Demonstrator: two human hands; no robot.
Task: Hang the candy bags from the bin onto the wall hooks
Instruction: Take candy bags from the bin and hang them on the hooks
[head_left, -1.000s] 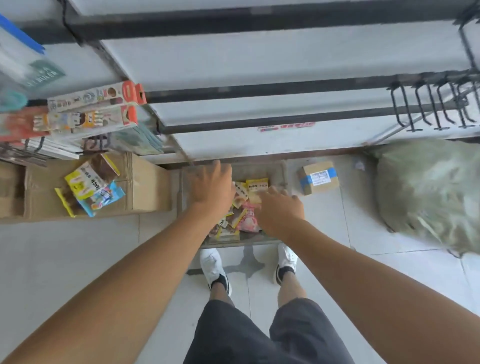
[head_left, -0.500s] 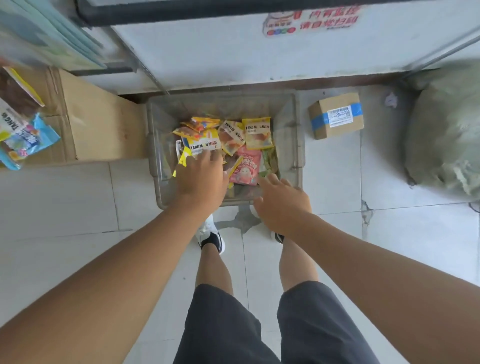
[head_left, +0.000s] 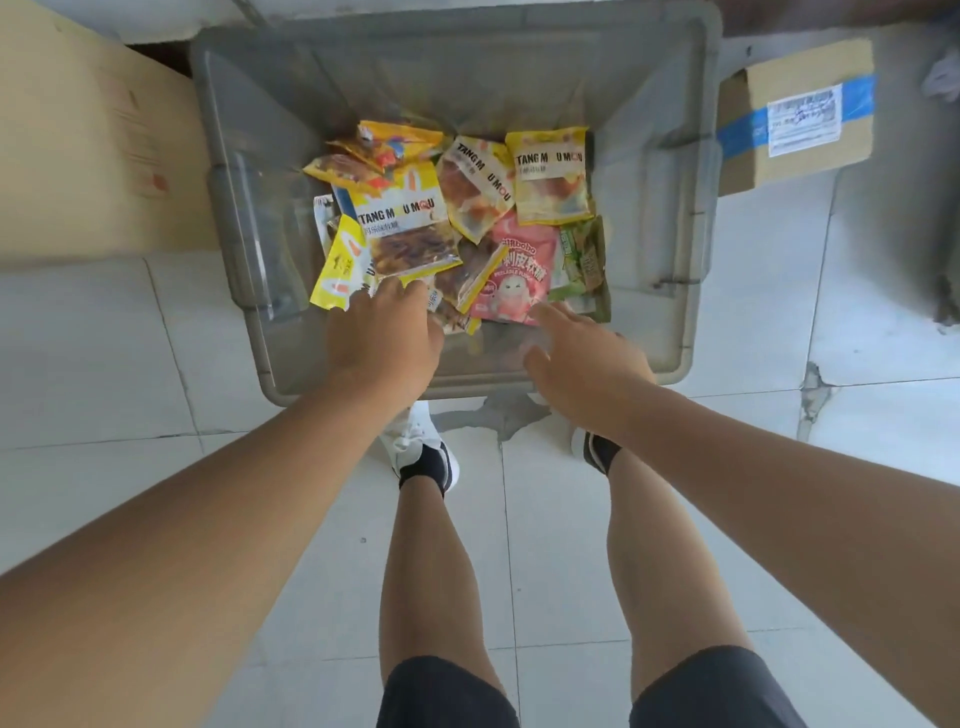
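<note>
A: Which step is the person on?

B: The pick-up, by the look of it. Both arms reach down into the grey bin (head_left: 709, 156) on the floor, where the candy bags (head_left: 550, 176) lie in a loose heap. None appears to be out yet.

A: And the left grip (head_left: 384, 338)?

B: It curls down at the near edge of the yellow bag (head_left: 400, 228), which lies just beyond it, and it touches the pile. Whether it has closed on a bag cannot be told, since the back of the hand hides the fingertips.

A: The right grip (head_left: 584, 353)?

B: It is spread and holds nothing. The forefinger stretches toward the pink bag (head_left: 514, 270) just ahead of it.

A: So what does the next move call for?

B: Probably pinching a single bag by its top strip and lifting it clear without dragging its neighbours along. After that the person would have to straighten up, because the wall hooks are out of view from here.
</note>
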